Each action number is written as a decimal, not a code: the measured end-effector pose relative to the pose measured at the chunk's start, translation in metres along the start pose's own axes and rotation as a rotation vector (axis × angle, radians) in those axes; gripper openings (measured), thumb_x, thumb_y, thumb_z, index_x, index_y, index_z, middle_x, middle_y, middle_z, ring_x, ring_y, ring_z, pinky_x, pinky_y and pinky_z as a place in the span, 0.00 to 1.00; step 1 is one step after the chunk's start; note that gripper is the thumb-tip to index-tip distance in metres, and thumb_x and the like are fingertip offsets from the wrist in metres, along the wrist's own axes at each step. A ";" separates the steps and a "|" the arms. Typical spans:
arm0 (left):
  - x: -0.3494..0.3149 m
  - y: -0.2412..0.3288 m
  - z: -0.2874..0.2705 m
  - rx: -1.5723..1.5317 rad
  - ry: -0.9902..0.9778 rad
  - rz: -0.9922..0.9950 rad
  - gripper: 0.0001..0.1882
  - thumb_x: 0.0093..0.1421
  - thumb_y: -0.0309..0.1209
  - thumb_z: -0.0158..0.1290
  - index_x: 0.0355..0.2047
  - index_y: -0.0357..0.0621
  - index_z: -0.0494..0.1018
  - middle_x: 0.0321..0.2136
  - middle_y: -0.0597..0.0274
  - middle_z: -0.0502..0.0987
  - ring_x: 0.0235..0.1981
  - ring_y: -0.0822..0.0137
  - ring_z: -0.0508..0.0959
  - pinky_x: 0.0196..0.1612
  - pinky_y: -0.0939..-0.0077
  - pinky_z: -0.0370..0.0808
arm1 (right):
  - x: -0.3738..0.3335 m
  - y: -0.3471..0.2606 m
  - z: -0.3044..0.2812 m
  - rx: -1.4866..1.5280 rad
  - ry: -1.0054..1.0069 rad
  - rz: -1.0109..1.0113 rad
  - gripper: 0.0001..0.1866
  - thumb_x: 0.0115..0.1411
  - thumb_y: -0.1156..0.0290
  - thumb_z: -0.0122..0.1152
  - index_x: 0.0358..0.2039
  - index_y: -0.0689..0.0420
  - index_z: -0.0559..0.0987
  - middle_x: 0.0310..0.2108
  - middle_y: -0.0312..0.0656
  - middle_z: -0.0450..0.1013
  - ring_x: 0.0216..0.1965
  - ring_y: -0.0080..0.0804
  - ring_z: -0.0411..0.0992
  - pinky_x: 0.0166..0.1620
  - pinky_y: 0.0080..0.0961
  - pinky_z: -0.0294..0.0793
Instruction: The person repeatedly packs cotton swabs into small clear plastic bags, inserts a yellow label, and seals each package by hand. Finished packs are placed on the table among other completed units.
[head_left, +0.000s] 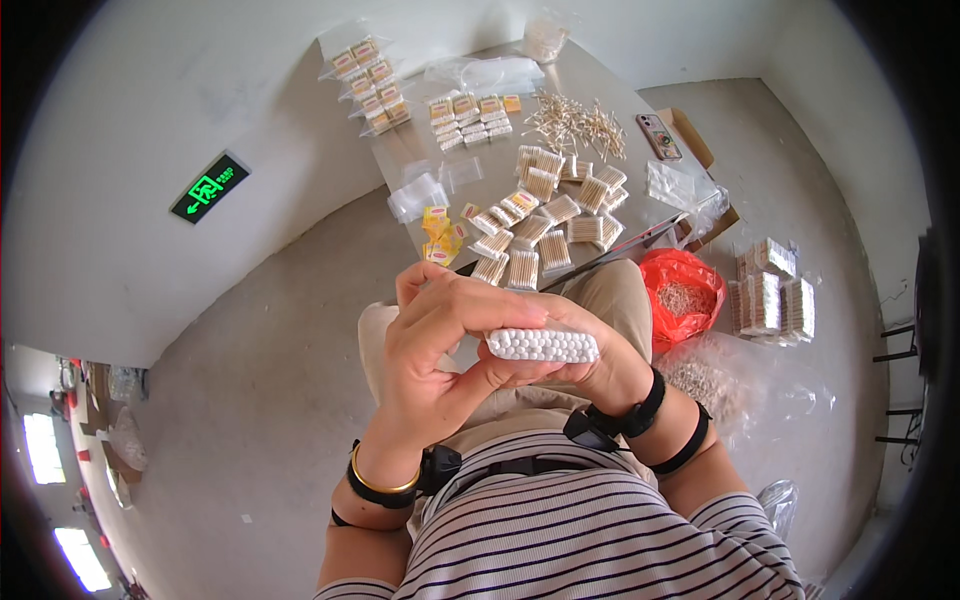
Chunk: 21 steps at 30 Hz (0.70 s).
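Note:
A flat pack of cotton swabs (545, 346) is held up in front of my lap, its white tips turned toward me. My left hand (430, 335) grips its left side, fingers above and thumb below. Behind and under its right side is my right hand (595, 335), also closed on it, with most of its fingers hidden. Beyond my hands, several clear packs of cotton swabs (555, 250) lie at the near end of the table. Yellow printed cards (440, 238) sit at the left edge, beside clear plastic bags (417, 198).
Loose cotton swabs (575, 125) are heaped farther back on the table (600, 75), near a phone (659, 137). Labelled packs (470, 115) stand in rows at the back left. On the floor to the right are a red bag of swabs (685, 300) and stacked packs (770, 295).

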<state>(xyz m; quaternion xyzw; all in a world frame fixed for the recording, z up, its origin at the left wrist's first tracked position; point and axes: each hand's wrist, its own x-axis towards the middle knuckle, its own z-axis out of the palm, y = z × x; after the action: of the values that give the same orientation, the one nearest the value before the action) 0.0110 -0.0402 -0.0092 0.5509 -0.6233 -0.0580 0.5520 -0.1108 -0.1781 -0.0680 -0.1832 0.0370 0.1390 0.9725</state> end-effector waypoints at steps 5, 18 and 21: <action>-0.002 -0.001 -0.004 0.039 -0.034 -0.013 0.12 0.61 0.40 0.65 0.38 0.47 0.81 0.36 0.69 0.85 0.40 0.69 0.82 0.56 0.67 0.61 | 0.000 0.000 -0.001 0.039 0.123 -0.054 0.17 0.73 0.60 0.49 0.37 0.61 0.77 0.23 0.35 0.73 0.14 0.16 0.63 0.15 0.13 0.56; -0.111 -0.123 0.000 0.029 0.065 -0.595 0.20 0.62 0.23 0.59 0.55 0.41 0.75 0.50 0.56 0.81 0.51 0.60 0.80 0.52 0.68 0.74 | 0.049 -0.007 -0.140 -1.669 0.961 -0.645 0.17 0.72 0.63 0.53 0.31 0.63 0.76 0.23 0.50 0.75 0.23 0.45 0.74 0.28 0.42 0.69; -0.141 -0.137 -0.005 0.036 0.089 -0.668 0.17 0.64 0.24 0.57 0.53 0.40 0.76 0.49 0.56 0.82 0.50 0.62 0.81 0.46 0.71 0.75 | 0.068 0.005 -0.173 -1.965 0.915 -0.667 0.15 0.69 0.67 0.56 0.27 0.62 0.72 0.23 0.53 0.74 0.25 0.57 0.72 0.30 0.46 0.71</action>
<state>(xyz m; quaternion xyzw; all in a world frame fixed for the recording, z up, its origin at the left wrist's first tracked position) 0.0696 0.0149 -0.1888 0.7363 -0.3844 -0.2009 0.5193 -0.0511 -0.2192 -0.2388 -0.9017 0.2133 -0.2384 0.2909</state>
